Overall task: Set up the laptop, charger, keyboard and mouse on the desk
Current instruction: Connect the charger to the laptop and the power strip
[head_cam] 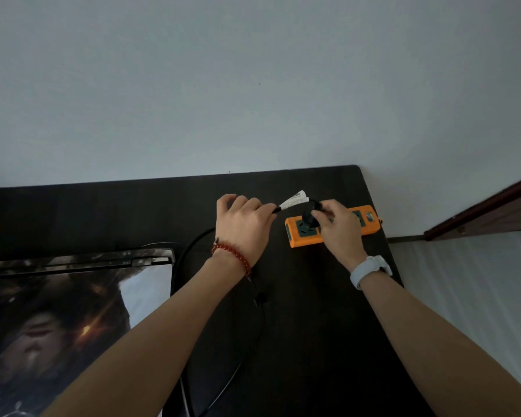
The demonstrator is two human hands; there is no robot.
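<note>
My right hand (337, 227) pinches the charger's black plug (310, 219) right over a socket of the orange power strip (301, 240) at the desk's back right. My left hand (242, 228) grips the charger's black cable beside its white paper tag (294, 200). The cable (193, 245) loops down the dark desk (313, 326) towards the front edge. A closed laptop (73, 311) with a dark picture on its lid lies at the left. Keyboard and mouse are out of sight.
A pale wall stands right behind the desk. To the right of the desk lie a light floor (478, 296) and a dark wooden door edge (487, 212). The desk's right edge runs close by the power strip.
</note>
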